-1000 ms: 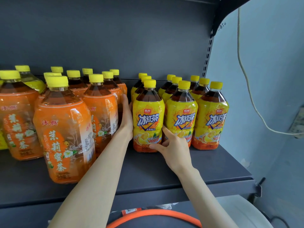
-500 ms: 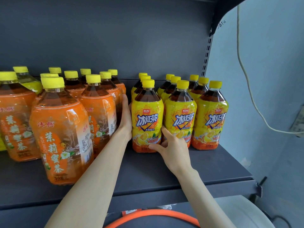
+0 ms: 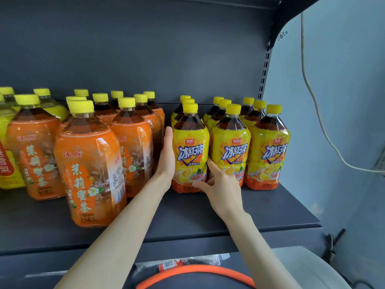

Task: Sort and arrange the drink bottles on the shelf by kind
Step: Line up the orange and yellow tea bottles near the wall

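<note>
at nine o'clock of the view the orange-label bottles [image 3: 89, 163] stand as they did a second ago, crowded but upright on the shelf [image 3: 208, 215]. just right of them the left hand [image 3: 166, 155] still lies in the gap between the two kinds, fingers straight and flat against the left side of the front yellow bottle [image 3: 190, 151], gripping nothing. that bottle stands near the centre and has not visibly shifted. at its four o'clock the right hand [image 3: 220, 184] keeps its place too: thumb laid along the lower label, forefinger pointing up the seam beside the middle yellow bottle [image 3: 230, 151], the other fingers loosely bent, none wrapped around anything. so almost nothing has moved but the camera. by my reading the iced-tea block at three o'clock is already sorted, and the hands are only squaring its left row.

at the far nine o'clock edge, other yellow-label bottles [image 3: 6, 163] are cut off, so their kind is unclear. the rear rows of both groups show only caps and shoulders. whether the right hand's bent fingers touch the middle bottle is hard to tell. at six o'clock an orange hoop [image 3: 193, 270] and a wrapper below the shelf are partly hidden.
</note>
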Motion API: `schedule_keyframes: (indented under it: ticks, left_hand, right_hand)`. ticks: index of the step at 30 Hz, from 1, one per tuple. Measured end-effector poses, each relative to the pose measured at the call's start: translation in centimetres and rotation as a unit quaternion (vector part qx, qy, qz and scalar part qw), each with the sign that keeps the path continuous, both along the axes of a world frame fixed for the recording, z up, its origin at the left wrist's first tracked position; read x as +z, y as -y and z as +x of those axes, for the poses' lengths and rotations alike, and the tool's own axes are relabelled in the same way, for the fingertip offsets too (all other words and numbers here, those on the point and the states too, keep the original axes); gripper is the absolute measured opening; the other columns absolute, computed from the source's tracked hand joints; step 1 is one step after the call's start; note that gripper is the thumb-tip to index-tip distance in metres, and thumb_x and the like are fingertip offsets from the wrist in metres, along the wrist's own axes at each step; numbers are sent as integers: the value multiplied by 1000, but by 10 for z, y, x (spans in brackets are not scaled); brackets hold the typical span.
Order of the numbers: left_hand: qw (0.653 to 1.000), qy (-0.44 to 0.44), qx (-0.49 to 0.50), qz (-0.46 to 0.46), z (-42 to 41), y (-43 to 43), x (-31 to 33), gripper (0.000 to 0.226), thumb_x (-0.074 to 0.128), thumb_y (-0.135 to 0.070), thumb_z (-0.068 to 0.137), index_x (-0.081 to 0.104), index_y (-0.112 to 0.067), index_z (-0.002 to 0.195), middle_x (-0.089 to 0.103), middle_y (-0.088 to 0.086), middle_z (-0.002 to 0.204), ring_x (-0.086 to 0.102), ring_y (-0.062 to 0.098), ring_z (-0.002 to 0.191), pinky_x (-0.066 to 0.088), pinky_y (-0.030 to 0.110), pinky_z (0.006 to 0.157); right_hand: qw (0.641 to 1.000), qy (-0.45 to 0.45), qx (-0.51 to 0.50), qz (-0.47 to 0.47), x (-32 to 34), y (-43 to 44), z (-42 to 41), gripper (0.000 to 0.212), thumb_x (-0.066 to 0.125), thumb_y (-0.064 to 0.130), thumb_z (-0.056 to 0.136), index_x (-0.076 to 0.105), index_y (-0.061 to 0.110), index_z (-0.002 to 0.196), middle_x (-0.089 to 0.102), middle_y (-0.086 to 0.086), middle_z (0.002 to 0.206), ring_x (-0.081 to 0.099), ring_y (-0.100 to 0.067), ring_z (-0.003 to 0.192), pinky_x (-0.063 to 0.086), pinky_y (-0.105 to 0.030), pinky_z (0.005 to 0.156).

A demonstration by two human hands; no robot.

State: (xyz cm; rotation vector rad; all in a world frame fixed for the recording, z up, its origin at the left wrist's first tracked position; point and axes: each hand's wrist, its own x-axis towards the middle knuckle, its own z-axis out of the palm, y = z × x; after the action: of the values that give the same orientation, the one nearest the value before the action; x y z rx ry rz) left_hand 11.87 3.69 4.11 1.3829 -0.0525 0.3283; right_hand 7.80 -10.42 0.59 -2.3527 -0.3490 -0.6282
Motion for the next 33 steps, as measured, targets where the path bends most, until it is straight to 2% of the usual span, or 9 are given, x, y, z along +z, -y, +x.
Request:
schedule_keyframes:
  ticks: [3, 5, 7, 10, 13, 17, 21, 33]
  left_hand:
    - [1000, 9, -5, 8, -4, 2, -1, 62, 32, -82, 67, 62, -42, 103, 72, -22, 88, 68, -2, 82, 54, 17, 60]
    - [1000, 17, -5, 20, -4, 1, -2, 78, 33, -84, 66, 57, -36, 123, 69, -14, 108, 66, 3, 96, 56, 25, 77]
    - [999, 21, 5, 38, -1, 0, -4, 90, 30, -85, 67, 44, -32, 139, 60, -7, 128, 59, 7, 110, 49, 31, 91]
    - [997, 24, 33, 60, 1, 1, -4, 90, 22, -81, 70, 34, -32, 144, 51, -4, 138, 51, 8, 113, 41, 27, 92]
    - [996, 28, 48, 66, 0, 1, -2, 87, 21, -78, 71, 33, -32, 144, 49, -5, 139, 49, 9, 118, 39, 22, 89]
    - [991, 79, 62, 92, -9, 1, -3, 83, 29, -71, 75, 28, -28, 146, 48, -11, 130, 50, -4, 105, 40, 4, 70]
    - [986, 117, 34, 115, -15, 3, -10, 71, 45, -58, 79, 31, -28, 142, 53, -18, 115, 56, -17, 94, 46, 4, 65]
    - [984, 122, 23, 126, -14, 5, -9, 55, 45, -55, 81, 32, -35, 130, 51, -23, 112, 54, -22, 91, 46, 4, 64]
  right_hand:
    - [1000, -4, -8, -25, 0, -1, 2, 74, 66, 48, 86, 32, 29, 149, 71, -5, 108, 66, -24, 96, 53, -37, 86]
    - [999, -3, -14, -35, 1, -2, 3, 73, 64, 50, 86, 32, 29, 148, 70, -5, 108, 65, -25, 96, 53, -37, 85]
    - [999, -4, -21, -39, 0, -2, 3, 72, 63, 50, 87, 32, 29, 148, 70, -5, 107, 65, -25, 95, 53, -36, 84]
    - [999, -5, -29, -43, 0, -3, 3, 72, 63, 51, 87, 31, 28, 148, 70, -5, 105, 64, -26, 94, 53, -38, 83]
    - [999, -2, -24, -42, 1, -3, 3, 72, 63, 51, 87, 33, 26, 147, 71, -4, 103, 65, -25, 93, 53, -37, 81]
    - [999, -2, -20, -41, 1, -2, 0, 72, 63, 53, 86, 35, 25, 145, 71, -3, 99, 65, -25, 93, 53, -38, 82]
    - [999, 15, -14, -43, 0, -1, -3, 70, 63, 51, 87, 36, 25, 146, 71, -1, 97, 66, -22, 91, 54, -36, 80]
    - [999, 22, -16, -38, 1, 0, -1, 70, 65, 49, 86, 39, 24, 145, 70, -4, 108, 65, -23, 96, 54, -35, 83]
